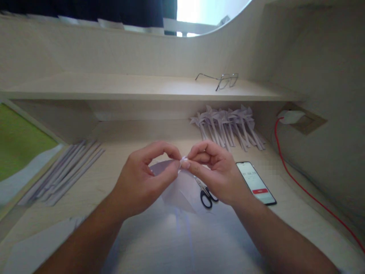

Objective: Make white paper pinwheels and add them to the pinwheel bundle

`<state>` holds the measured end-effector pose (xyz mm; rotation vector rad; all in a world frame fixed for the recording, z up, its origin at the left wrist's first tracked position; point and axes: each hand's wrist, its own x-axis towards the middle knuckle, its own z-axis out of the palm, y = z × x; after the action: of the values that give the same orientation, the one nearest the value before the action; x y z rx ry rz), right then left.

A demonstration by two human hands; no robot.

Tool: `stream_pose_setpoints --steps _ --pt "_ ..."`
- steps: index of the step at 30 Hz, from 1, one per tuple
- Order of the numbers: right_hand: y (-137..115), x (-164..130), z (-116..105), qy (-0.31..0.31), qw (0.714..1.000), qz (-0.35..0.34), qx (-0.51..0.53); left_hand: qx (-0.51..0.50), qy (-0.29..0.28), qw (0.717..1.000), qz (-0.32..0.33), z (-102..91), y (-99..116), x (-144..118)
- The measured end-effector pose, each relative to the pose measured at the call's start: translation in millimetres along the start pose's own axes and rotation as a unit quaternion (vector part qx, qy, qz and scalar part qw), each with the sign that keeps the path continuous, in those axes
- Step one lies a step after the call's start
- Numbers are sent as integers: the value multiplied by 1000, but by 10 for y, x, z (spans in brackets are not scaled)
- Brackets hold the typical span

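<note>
forearms come in low over a white sheet (182, 236) on the tabletop (288, 217), and both hands meet in the middle. left hand (142, 179) and right hand (216, 173) have their fingers pressed together, pinching the centre of a white paper piece (178, 190) held just above the tabletop. looks like the folding or fastening step on a pinwheel; the next move calls for a steady pinch so the gathered tips don't slip. scissors (207, 194) lie just under the right hand, a phone (256, 183) beside it. finished pinwheels (228, 127) lean at the back, paper sticks (62, 171) lie left, glasses (224, 80) on the shelf.
</note>
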<state>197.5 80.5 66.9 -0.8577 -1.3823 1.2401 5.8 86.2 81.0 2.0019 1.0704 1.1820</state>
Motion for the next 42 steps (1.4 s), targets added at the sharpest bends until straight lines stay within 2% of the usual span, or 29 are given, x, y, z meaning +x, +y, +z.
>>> stream_pose_setpoints --steps 6,10,18,25,35,39,42 --pt "68 22 -9 18 1000 -5 21 16 9 999 37 -3 -35 57" --pt "84 38 -25 28 999 -3 30 7 3 999 34 -9 -67 68" --pt "51 57 -41 7 998 13 63 -28 4 999 24 -13 -63 55" --pt "43 41 -31 10 994 34 103 -22 25 998 48 -10 -26 18" --pt "69 30 -34 52 997 9 56 30 46 994 97 46 15 12" --pt "42 -18 0 85 996 -23 -3 61 58 990 113 45 6 6" --pt "9 -45 12 86 993 -56 -52 78 60 988 120 49 0 13"
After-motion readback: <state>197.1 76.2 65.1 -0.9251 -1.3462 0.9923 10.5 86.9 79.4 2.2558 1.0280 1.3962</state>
